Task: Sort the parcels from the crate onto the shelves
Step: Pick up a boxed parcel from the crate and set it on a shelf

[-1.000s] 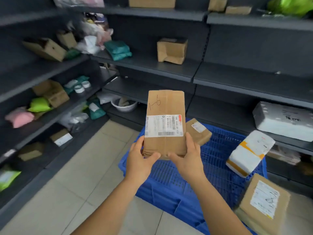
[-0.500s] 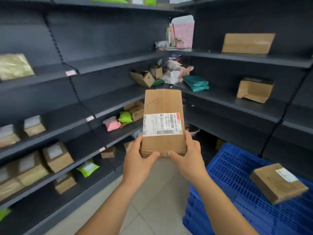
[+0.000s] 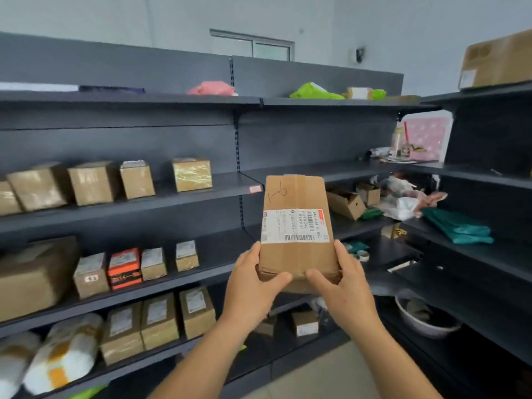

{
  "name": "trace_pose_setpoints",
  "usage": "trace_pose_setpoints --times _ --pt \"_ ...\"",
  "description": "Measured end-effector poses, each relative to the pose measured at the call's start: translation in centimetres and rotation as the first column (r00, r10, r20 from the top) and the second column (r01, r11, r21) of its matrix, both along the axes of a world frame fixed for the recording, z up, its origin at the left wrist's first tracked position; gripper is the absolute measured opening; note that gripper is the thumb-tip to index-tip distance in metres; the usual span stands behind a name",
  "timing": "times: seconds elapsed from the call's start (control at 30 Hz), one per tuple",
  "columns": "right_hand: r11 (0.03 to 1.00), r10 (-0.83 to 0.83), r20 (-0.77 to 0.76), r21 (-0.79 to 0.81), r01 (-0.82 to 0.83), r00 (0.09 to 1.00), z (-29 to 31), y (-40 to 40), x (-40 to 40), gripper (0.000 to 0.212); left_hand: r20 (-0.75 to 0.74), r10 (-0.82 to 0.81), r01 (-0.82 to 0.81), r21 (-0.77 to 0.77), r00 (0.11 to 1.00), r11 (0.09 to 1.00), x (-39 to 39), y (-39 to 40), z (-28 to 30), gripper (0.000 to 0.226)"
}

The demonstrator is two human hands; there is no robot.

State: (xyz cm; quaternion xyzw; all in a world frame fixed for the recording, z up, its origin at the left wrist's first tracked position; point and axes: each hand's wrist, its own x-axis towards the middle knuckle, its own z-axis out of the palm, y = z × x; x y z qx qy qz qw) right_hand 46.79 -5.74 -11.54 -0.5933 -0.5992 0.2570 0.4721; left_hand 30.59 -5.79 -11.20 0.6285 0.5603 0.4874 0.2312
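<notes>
Both hands – left hand (image 3: 253, 286), right hand (image 3: 344, 289) – grip the box (image 3: 298, 226) by its bottom edge, up in front of the shelves (image 3: 201, 214) – top-heavy hold, could tip forward.

- You face dark grey shelves (image 3: 201, 184) running left to right and turning a corner at the right.
- Top board: pink bag (image 3: 211, 88), green bags (image 3: 315, 92).
- Second board: four brown boxes (image 3: 93, 182) in a row, one wrapped in glossy tape (image 3: 192, 174).
- Third board: large carton (image 3: 34, 276), small labelled boxes, one orange-and-black box (image 3: 125, 268).
- Lowest board: three tall boxes (image 3: 158, 321), white padded mailers (image 3: 63, 352).
- Right-hand shelves: teal bags (image 3: 457, 228), open box (image 3: 345, 203), white bowl (image 3: 426, 318).
</notes>
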Motion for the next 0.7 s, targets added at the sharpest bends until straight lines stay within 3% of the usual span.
trace_pose_setpoints --times 0.13,0.33,0.6,0.7 --pt "0.997 0.064 0.011 0.053 -0.064 0.998 2.3 4.2 -2.9 0.076 -0.043 0.061 -0.06 0.031 0.997 0.998 -3.4 3.3 1.9 0.067" --pt "0.978 0.147 0.005 0.15 -0.146 0.989 5.2 13.0 -6.1 0.069 -0.108 0.156 -0.144 0.105 0.982 0.984 -6.7 10.8 5.3 0.055" --pt "0.956 0.243 0.032 0.161 -0.245 0.969 8.4 31.2 -8.9 0.068 -0.191 0.289 -0.266 0.139 0.938 0.954 -9.5 27.4 8.6 0.069" --pt "0.945 0.284 0.106 0.138 -0.297 0.953 9.4 37.9 -10.3 0.067 -0.287 0.346 -0.318 0.14 0.893 0.938 -10.6 33.3 9.4 0.073"
